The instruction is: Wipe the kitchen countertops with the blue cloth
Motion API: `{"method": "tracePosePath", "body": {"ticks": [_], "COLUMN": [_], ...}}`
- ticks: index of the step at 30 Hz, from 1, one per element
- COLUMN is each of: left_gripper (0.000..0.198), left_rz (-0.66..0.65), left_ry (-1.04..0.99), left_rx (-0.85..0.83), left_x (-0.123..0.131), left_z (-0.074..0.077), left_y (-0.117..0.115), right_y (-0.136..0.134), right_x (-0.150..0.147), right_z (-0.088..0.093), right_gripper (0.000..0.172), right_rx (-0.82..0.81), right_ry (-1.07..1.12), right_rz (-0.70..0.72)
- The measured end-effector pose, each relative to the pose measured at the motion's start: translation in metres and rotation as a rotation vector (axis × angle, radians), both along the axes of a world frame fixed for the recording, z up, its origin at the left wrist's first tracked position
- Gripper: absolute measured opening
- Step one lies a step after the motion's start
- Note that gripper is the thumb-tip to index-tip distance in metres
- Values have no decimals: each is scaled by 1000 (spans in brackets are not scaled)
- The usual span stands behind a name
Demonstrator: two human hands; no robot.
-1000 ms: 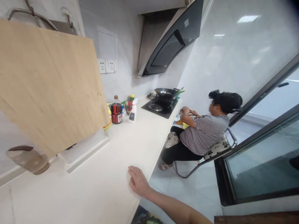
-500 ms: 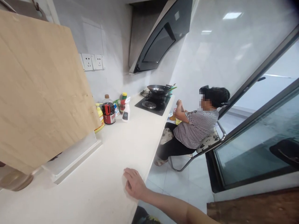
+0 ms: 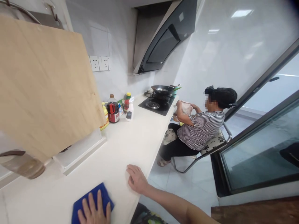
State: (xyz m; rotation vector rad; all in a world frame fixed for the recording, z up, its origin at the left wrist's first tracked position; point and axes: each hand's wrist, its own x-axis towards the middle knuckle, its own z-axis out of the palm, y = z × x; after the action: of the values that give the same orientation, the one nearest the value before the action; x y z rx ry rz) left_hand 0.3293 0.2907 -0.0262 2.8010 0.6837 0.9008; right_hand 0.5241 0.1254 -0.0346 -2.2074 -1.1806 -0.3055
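Note:
My left hand [image 3: 94, 210] lies flat, fingers spread, on a blue cloth [image 3: 92, 201] at the near edge of the white counter [image 3: 130, 143]. A little to the right, my right hand [image 3: 136, 179] rests palm down on the counter's front edge, fingers loosely stretched, holding nothing.
A large wooden cutting board [image 3: 44, 87] hangs at the left above a white stand [image 3: 79, 151]. Bottles [image 3: 113, 109] stand by the wall; beyond them a black hob with a wok [image 3: 162, 90]. A person in a striped shirt [image 3: 202, 127] sits on a chair beside the counter. A glass door [image 3: 261, 146] is at right.
My left hand with the blue cloth has come into view at the bottom of the counter. My right hand stays on the edge. The seated person has raised something pale in both hands.

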Motion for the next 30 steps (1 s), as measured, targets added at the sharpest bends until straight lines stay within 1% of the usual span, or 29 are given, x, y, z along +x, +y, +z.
{"method": "tracePosePath", "body": {"ticks": [2,3,5,8,11,14,18,20,22,24,26,30], "left_gripper": [69,69,69,70,70,68,65,63,58,55,54,57], "left_rz": [-70,-99,-144,-168,-135,-29,160,251,338,429,517,647], "left_ry": [-7,-10,-3,52,127,186,230,241,251,266,294,352], "left_rx": [32,43,59,89,116,121,120,114,101,80,48,-22], "left_x": [6,4,-7,-39,-81,-127,-185,-210,-228,-237,-238,-221], "left_z": [0,0,-1,-5,-5,0,6,7,7,9,10,12], "left_y": [-12,-13,-11,-1,6,12,29,41,55,70,88,129], "right_y": [0,-1,-2,-5,-9,-14,-19,-22,-23,-25,-26,-26], "right_x": [0,0,0,1,1,0,0,1,2,3,3,1], "right_z": [-1,-2,-3,-6,-12,-19,-30,-34,-39,-42,-44,-45], "right_gripper": [54,53,52,48,46,44,41,42,42,42,43,45], "right_rx": [16,25,44,64,94,111,78,65,53,43,34,12], "right_ry": [-20,-34,-58,-67,-42,-14,-58,-81,-96,-103,-107,-100], "right_rz": [-6,-10,-13,3,27,48,62,78,89,88,89,103]}}
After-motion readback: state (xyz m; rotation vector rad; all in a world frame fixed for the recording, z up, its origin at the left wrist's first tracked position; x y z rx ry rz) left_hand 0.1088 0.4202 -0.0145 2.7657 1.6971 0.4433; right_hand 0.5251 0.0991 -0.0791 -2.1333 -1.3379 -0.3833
